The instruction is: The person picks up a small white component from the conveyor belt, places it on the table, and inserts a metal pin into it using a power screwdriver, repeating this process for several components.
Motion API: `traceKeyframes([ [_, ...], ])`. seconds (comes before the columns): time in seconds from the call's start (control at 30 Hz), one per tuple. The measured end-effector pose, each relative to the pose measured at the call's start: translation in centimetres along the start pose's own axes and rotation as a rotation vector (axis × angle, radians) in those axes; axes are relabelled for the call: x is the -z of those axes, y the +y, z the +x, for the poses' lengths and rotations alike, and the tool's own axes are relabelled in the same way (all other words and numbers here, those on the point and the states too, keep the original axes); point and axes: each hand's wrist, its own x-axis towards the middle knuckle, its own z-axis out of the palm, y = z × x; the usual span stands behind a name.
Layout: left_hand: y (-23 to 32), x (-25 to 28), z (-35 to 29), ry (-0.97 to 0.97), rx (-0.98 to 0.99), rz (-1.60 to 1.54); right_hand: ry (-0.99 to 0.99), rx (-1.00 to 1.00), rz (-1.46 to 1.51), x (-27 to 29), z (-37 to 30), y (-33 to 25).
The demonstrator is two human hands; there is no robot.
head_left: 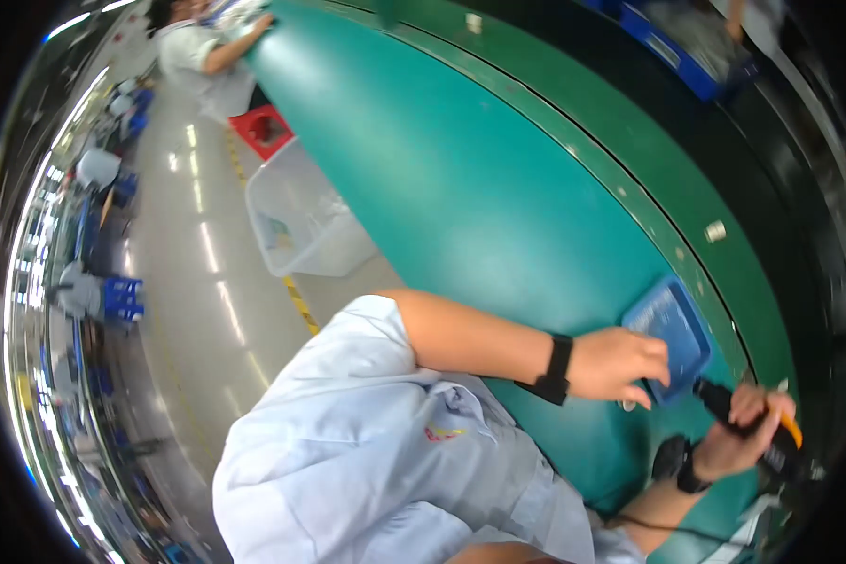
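At four o'clock the right hand (738,442) wraps round a dark driver (714,399); nearer three, the left hand (616,365), fingers half-curled, reaches over the blue tray (691,357), its hold impossible to tell. Picking from the tray seems in hand, calling next for a careful pinch. Blur obscures the tray's contents.

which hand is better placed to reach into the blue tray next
Probably the left hand: it is at the edge of the blue tray, while the right hand is occupied gripping a black handheld tool.
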Motion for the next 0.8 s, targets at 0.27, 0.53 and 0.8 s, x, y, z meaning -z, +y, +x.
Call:
traceKeyframes([
  [0.27, 0.4, 0.1, 0.3, 0.114, -0.093, 0.076, -0.217, 0.055, 0.033, -3.9, -2.9, -3.1],
  [0.53, -0.1, 0.2, 0.0, 0.082, -0.102, 0.027, -0.232, 0.097, 0.049, -5.0, -3.1, -3.1],
  [0.8, -0.2, -0.5, 0.2, 0.061, -0.084, 0.009, -0.228, 0.081, 0.078, -3.7, -3.6, -3.8],
])
